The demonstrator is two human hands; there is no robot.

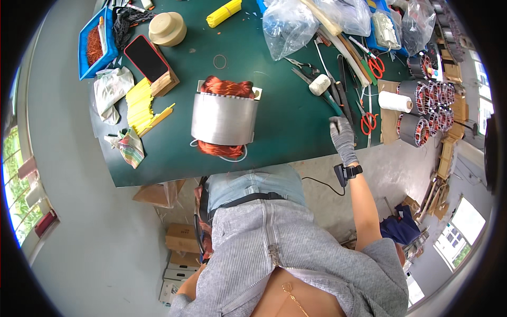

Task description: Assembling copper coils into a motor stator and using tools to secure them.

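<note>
Seemingly pickup: your right hand (343, 134) lay at the teal handle (334, 107)
Grip: couldn't tell
Next: likely needed firm hold

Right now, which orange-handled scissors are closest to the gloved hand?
The lower scissors, just right of the right hand; the other pair lies farther up the picture.

Copper-orange windings (227, 87), silver-grey core (224, 119), dark green tabletop (296, 140).
Right hand (343, 137) gloved grey; tool handle (335, 105) teal. Yellow strips (138, 108), blue tray (83, 55), white spool (394, 101), black phone (147, 58) edged red, beige round block (167, 29); cloth (131, 148) striped green, orange, white.
</note>
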